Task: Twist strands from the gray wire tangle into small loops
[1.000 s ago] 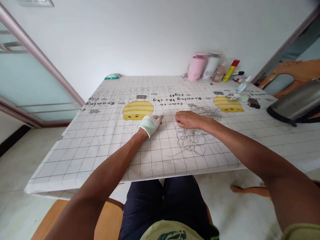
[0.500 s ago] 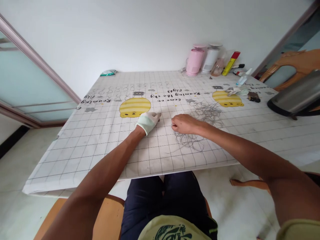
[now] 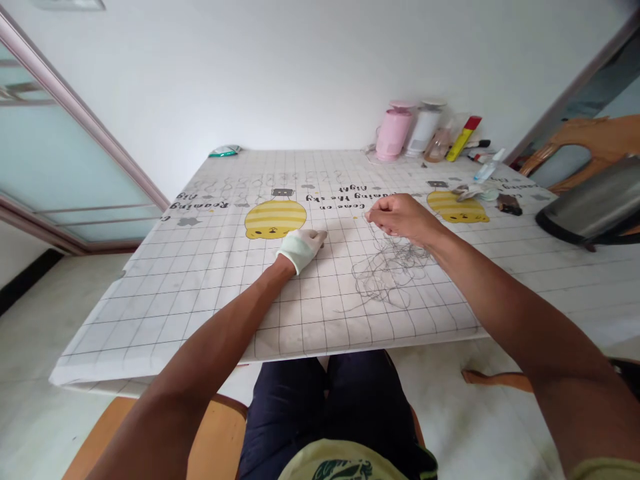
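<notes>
In the head view, a person, apparently seated, works w/ both hands over a grid-print tablecloth [image 3: 200, 313], its near edge taken as 6 o'clock. At approx. 4 o'clock lies a loose tangle of fine grey strands [image 3: 387, 273]. The bare right hand [image 3: 395, 217], at the tangle's far side, has its fingertips pinched together, apparently on a strand that trails down into the heap. The gloved left hand [image 3: 301, 248], nr. the centre, is curled; can't tell if it grips anything.

Progress, judging by the layout: rows of small grey loops [image 3: 257, 179] at 10 to 11 o'clock look done & set aside, exact no. unclear; the tangle seems to be what's left, w/ a fair amt. unsorted.

Containers: steel kettle [image 3: 593, 203], 3 o'clock, contents hidden. By the wall at 1 o'clock stand a pink cylinder [image 3: 393, 135], a white cylinder [image 3: 421, 133], a clear bottle [image 3: 437, 147] & a red-capped yellow tube [image 3: 463, 140]; contents can't be made out. Small bluish bottle [image 3: 489, 167], approx. 2 o'clock, fill unclear. Green-and-white packet [image 3: 225, 151], 11 o'clock, contents n/a.
</notes>
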`<control>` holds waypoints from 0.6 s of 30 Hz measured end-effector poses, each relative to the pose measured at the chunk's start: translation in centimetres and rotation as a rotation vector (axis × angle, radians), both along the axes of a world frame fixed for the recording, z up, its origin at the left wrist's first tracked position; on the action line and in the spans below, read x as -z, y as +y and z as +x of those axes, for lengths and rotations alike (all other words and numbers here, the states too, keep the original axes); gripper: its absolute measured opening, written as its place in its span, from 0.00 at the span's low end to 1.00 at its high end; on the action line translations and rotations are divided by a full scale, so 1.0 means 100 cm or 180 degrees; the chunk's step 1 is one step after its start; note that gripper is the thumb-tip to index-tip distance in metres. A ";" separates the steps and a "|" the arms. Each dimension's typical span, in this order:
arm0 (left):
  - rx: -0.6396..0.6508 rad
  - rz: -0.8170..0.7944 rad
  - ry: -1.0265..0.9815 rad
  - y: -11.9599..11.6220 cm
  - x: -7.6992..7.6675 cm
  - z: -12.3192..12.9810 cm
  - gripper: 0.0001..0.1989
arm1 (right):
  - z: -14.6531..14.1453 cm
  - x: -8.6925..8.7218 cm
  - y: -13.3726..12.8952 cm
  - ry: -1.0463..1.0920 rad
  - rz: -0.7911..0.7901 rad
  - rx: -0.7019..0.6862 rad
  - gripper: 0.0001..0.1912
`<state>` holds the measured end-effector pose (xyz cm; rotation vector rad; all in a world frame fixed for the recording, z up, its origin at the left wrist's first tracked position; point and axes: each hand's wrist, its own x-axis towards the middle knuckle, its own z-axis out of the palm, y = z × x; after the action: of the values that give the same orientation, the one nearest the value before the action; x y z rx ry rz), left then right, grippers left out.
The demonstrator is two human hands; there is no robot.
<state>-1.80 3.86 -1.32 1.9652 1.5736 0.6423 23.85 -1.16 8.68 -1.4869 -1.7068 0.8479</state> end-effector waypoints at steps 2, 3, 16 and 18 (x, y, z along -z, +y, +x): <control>0.0015 -0.0007 -0.0009 -0.001 -0.001 0.000 0.24 | 0.005 -0.003 0.002 0.0517 -0.0091 -0.0056 0.13; 0.0017 -0.0012 -0.0010 -0.001 -0.001 0.000 0.24 | 0.007 -0.003 0.003 0.0740 -0.0125 -0.0093 0.14; 0.0027 -0.0054 0.0028 -0.002 -0.001 0.000 0.24 | 0.023 0.007 0.028 0.1845 0.0542 0.0025 0.15; -0.0008 -0.0046 -0.0108 -0.003 -0.002 0.000 0.24 | 0.019 0.006 0.026 0.1617 0.0845 0.0113 0.14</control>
<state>-1.80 3.58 -1.14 1.9322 1.5565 0.6601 25.72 1.42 8.10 -1.0133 -1.3462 0.8535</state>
